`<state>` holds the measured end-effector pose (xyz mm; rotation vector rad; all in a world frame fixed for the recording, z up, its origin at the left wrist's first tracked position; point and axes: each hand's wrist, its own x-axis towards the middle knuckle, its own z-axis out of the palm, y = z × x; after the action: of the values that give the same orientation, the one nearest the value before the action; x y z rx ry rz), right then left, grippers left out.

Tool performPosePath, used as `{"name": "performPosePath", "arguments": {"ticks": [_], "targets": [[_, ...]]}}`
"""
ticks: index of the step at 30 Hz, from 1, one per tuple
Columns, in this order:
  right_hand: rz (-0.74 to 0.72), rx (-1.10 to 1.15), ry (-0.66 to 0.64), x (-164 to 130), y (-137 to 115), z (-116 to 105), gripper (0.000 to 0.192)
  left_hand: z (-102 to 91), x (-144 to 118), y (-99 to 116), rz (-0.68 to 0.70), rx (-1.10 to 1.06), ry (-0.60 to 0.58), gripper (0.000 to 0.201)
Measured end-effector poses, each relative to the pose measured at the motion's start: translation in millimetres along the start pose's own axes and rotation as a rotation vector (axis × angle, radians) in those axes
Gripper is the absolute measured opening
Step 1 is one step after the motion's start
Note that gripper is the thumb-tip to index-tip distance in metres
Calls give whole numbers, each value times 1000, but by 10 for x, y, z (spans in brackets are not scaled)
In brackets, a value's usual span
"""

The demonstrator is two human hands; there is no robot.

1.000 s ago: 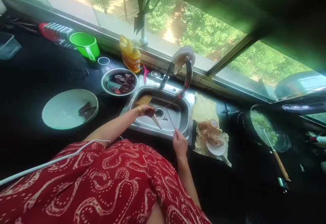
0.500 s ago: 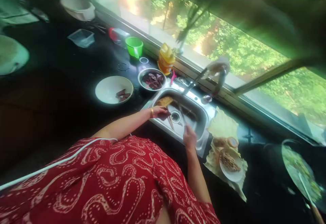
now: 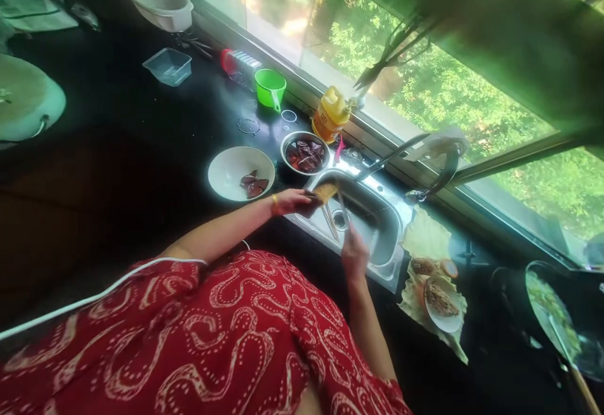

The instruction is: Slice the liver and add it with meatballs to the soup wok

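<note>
Dark piece (image 3: 306, 209) gripped by left hand (image 3: 289, 201), thin blurred tool (image 3: 343, 206) by right hand (image 3: 355, 256); steel sink (image 3: 384, 274) part-hidden, round bowl (image 3: 229, 173) nearby

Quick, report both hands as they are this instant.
Left hand: closed, holding a dark piece.
Right hand: closed around a thin tool, too blurred to name surely.

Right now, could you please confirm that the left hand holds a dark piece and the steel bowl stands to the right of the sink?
Not quite: the steel bowl stands to the left of the sink, as the head view shows. The left hand holds a dark piece.
</note>
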<state>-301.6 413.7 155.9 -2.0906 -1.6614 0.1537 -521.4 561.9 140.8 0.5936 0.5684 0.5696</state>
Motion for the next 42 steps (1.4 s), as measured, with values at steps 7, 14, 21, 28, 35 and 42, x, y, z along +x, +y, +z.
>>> {"name": "performPosePath", "arguments": {"ticks": [7, 14, 21, 28, 35, 42], "targets": [[-425, -173, -182, 171, -1332, 242, 44, -673, -937, 723, 183, 166, 154, 34], [-513, -264, -362, 283, -2042, 584, 43, -1081, -1313, 872, 170, 156, 204, 32], [-503, -274, -424, 365, -2178, 710, 44, -1247, -1337, 940, 172, 248, 242, 40], [-496, -274, -449, 477, -2157, 831, 45, -1382, -1248, 941, 179, 322, 249, 47], [-480, -267, -479, 525, -2115, 887, 46, -1395, -1227, 967, 165, 335, 248, 54], [-465, -297, -510, 528, -2111, 855, 47, -1404, -1197, 982, 163, 352, 191, 63]]}}
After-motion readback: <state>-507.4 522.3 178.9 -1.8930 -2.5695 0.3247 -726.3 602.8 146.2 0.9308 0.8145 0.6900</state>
